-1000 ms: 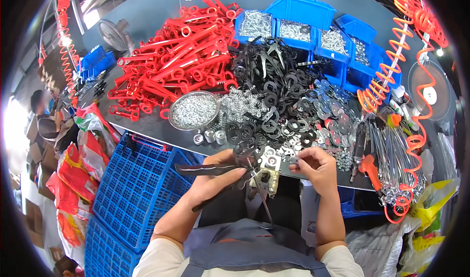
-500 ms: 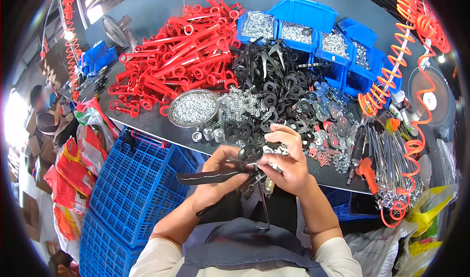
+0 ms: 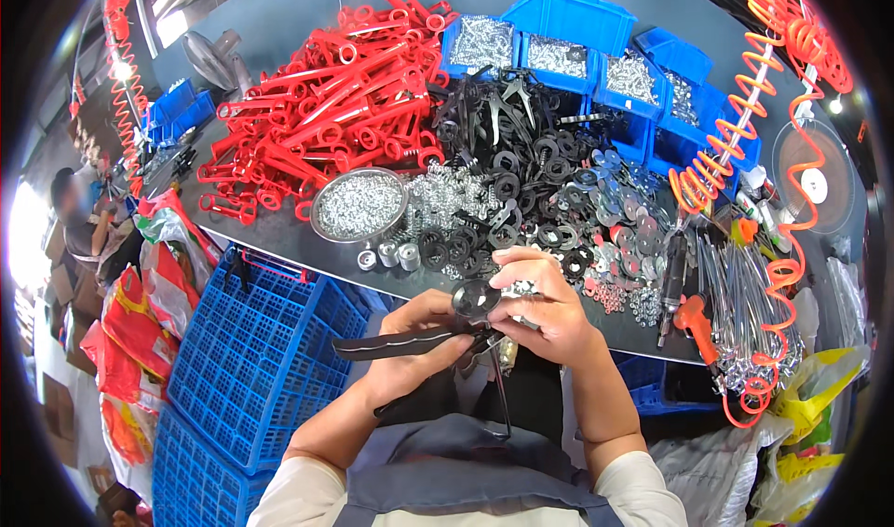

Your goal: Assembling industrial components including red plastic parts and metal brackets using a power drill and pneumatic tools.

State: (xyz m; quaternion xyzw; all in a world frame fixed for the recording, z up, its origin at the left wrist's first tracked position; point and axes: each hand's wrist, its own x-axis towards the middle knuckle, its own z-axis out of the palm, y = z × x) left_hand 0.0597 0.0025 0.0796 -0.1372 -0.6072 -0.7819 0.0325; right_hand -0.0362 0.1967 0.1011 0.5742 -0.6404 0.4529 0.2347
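Observation:
Close in front of me, over my lap by the table's near edge, both hands meet at one assembly. My left hand (image 3: 407, 343) is closed round its long black handle (image 3: 391, 344), which sticks out to the left. A round black disc (image 3: 474, 298) sits at the top of the assembly, between the fingertips of both hands. My right hand (image 3: 548, 315) pinches at the disc's right side; whether a small part lies in that pinch is hidden. Below the hands a thin metal rod (image 3: 503, 398) hangs toward my apron.
Red frames (image 3: 326, 108) are heaped at the back left, beside a bowl (image 3: 358, 207) of small metal parts. Black parts, washers and blue bins (image 3: 568, 24) fill the middle and right. A power screwdriver (image 3: 694, 318), metal rods (image 3: 740, 294) and coiled orange hoses (image 3: 726, 155) stand right; blue crates (image 3: 251, 359) left.
The black disc has tilted, so more of its face shows. My hands stay at nearly the same place, both still on the assembly; the whole view has shifted slightly.

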